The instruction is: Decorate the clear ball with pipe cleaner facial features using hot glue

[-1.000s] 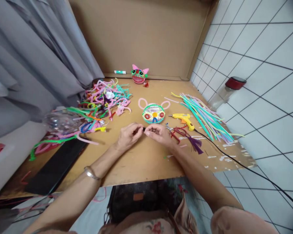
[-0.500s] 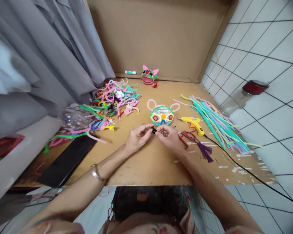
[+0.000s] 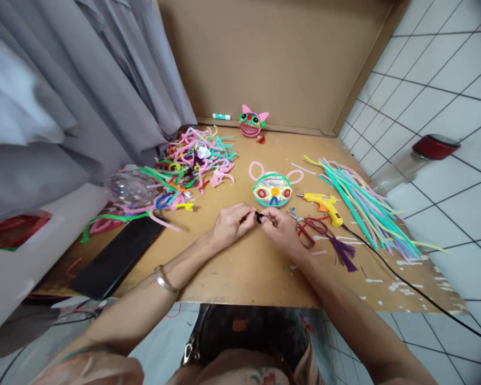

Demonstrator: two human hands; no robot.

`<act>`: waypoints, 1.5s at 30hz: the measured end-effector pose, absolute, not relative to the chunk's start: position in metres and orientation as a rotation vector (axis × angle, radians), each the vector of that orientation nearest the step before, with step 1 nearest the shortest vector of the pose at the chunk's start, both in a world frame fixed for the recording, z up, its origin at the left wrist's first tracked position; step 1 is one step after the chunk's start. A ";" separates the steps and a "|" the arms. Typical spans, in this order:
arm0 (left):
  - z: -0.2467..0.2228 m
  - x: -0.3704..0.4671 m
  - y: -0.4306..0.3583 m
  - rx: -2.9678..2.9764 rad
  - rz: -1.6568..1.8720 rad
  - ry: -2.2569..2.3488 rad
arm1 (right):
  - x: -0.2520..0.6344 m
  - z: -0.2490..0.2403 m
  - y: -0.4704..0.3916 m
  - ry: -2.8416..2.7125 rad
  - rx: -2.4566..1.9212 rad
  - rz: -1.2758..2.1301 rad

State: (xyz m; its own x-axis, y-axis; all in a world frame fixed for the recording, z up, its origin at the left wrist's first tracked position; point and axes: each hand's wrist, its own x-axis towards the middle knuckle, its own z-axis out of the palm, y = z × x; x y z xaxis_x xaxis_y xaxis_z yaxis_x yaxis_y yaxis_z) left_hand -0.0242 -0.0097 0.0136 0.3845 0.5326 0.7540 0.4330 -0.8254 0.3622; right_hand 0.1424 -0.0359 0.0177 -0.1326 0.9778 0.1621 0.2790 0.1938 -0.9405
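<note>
A small black piece (image 3: 259, 217) is pinched between my two hands over the middle of the table. My left hand (image 3: 233, 223) grips its left side with closed fingers. On its right side, my right hand (image 3: 278, 227) holds it between thumb and fingers. Just beyond my hands lies a round face (image 3: 272, 190) with a green rim, red-and-yellow eyes, an orange nose and two pink loop ears. Red-handled scissors (image 3: 305, 235) lie to the right of my right hand, close to a purple tassel (image 3: 344, 254).
A yellow glue gun (image 3: 324, 206) with a black cord lies right of the face, beside a bundle of pastel stems (image 3: 369, 208). Tangled stems (image 3: 200, 158) lie back left, near a black flat object (image 3: 118, 259). A finished face (image 3: 251, 123) stands at the back.
The view has shifted, so the table's contents appear farther right. The fingers of my right hand have drawn in round the black piece, and more of the scissors shows.
</note>
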 end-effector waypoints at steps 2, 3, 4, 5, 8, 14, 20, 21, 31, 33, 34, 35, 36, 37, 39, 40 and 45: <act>0.017 -0.025 -0.008 2.546 1.428 0.891 | 0.142 0.021 -0.035 -1.549 -1.195 1.081; 0.018 -0.025 -0.008 2.543 1.420 0.896 | 0.142 0.022 -0.035 -1.524 -1.171 1.130; 0.019 -0.025 -0.009 2.535 1.410 0.898 | 0.142 0.023 -0.035 -1.496 -1.144 1.184; 0.020 -0.025 -0.010 2.525 1.398 0.893 | 0.142 0.024 -0.036 -1.463 -1.111 1.248; 0.021 -0.024 -0.015 2.492 1.378 0.862 | 0.144 0.025 -0.040 -1.337 -0.984 1.451; 0.021 -0.023 -0.023 2.546 1.454 0.810 | 0.150 0.031 -0.044 -1.101 -1.022 1.610; 0.017 -0.024 -0.021 2.727 1.400 0.859 | 0.152 0.035 -0.043 -1.034 -1.099 1.606; 0.017 -0.023 -0.021 2.729 1.376 0.867 | 0.151 0.035 -0.043 -1.038 -1.108 1.593; 0.013 -0.022 -0.017 2.736 1.237 0.962 | 0.145 0.027 -0.042 -0.887 -1.049 1.751; 0.014 -0.024 -0.014 2.770 1.211 1.008 | 0.142 0.027 -0.042 -0.822 -1.009 1.807; 0.015 -0.026 -0.013 2.790 1.207 1.025 | 0.141 0.027 -0.043 -0.803 -0.984 1.833; 0.016 -0.027 -0.012 2.811 1.207 1.034 | 0.140 0.028 -0.043 -0.798 -0.959 1.859; 0.017 -0.028 -0.011 2.832 1.211 1.033 | 0.139 0.029 -0.044 -0.805 -0.935 1.886; 0.019 -0.029 -0.010 2.850 1.218 1.026 | 0.139 0.030 -0.045 -0.827 -0.917 1.910; 0.021 -0.031 -0.008 2.867 1.231 0.997 | 0.139 0.032 -0.046 -0.906 -0.902 1.923; 0.022 -0.032 -0.008 2.861 1.235 0.979 | 0.140 0.032 -0.046 -0.953 -0.910 1.899; 0.024 -0.034 -0.008 2.737 1.110 0.859 | 0.147 0.033 -0.046 -1.244 -1.186 1.486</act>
State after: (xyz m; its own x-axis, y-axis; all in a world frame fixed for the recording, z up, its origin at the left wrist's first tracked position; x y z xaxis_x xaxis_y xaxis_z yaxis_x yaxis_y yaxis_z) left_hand -0.0344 -0.0078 0.0239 0.5841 0.5201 0.6232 0.4729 -0.8420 0.2595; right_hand 0.1469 -0.0456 0.0328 -0.1972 0.9699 -0.1431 -0.0297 -0.1518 -0.9880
